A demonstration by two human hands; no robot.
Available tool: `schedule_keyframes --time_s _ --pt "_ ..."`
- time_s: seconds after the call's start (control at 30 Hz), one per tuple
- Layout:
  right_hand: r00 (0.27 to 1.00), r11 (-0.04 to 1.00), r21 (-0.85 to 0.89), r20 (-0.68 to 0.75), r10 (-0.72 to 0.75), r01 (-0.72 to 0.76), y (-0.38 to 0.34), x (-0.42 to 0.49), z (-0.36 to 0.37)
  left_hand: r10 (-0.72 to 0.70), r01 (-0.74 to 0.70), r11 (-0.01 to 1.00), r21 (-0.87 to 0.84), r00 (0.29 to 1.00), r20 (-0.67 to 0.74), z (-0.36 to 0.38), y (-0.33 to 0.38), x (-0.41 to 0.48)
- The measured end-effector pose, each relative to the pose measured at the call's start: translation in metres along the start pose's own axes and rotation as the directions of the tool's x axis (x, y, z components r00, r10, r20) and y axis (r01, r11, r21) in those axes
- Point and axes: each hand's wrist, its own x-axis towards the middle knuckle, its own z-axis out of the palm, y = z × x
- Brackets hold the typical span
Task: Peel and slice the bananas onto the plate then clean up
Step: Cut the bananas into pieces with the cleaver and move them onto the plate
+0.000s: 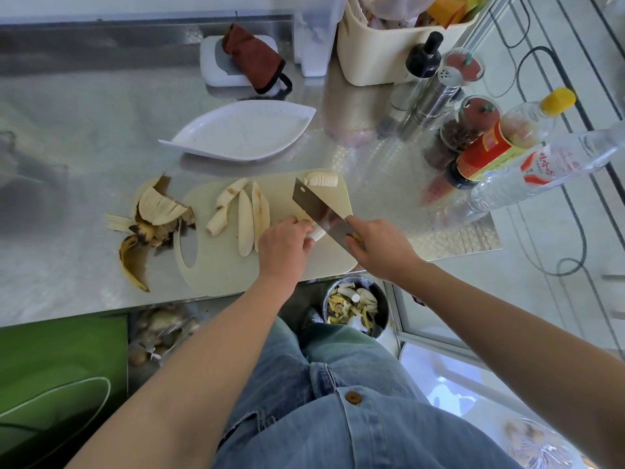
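A cream cutting board [287, 265] lies on the steel counter. On it my left hand [285, 243] holds down a peeled banana piece [317, 234] with curled fingers. My right hand [380, 247] grips the handle of a cleaver [318, 208], whose blade rests against that piece. A few long banana strips [245, 218] lie on the board's left half, and a row of cut slices [321, 179] sits at its far edge. The white leaf-shaped plate [243, 132] stands behind the board with nothing on it. Banana peels [152, 225] are heaped left of the board.
Bottles, a shaker [436, 96] and spice jars [473, 120] crowd the counter's right side; a cream basket [389, 45] and a white box with a red pouch [253, 59] stand at the back. Below the counter edge sits a bin of scraps [355, 308].
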Motion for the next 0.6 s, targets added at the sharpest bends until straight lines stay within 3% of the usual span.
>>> schedule_keyframes --time_s 0.27,0.6 --pt "0.997 0.999 -0.035 0.067 0.031 -0.029 0.002 0.000 0.014 0.000 0.000 1.000 -0.003 1.000 0.002 0.000 0.000 -0.001" --pt "1.000 0.999 0.033 0.022 -0.007 0.007 0.001 -0.001 0.002 0.000 0.000 1.000 -0.004 1.000 -0.016 0.000 0.001 -0.001"
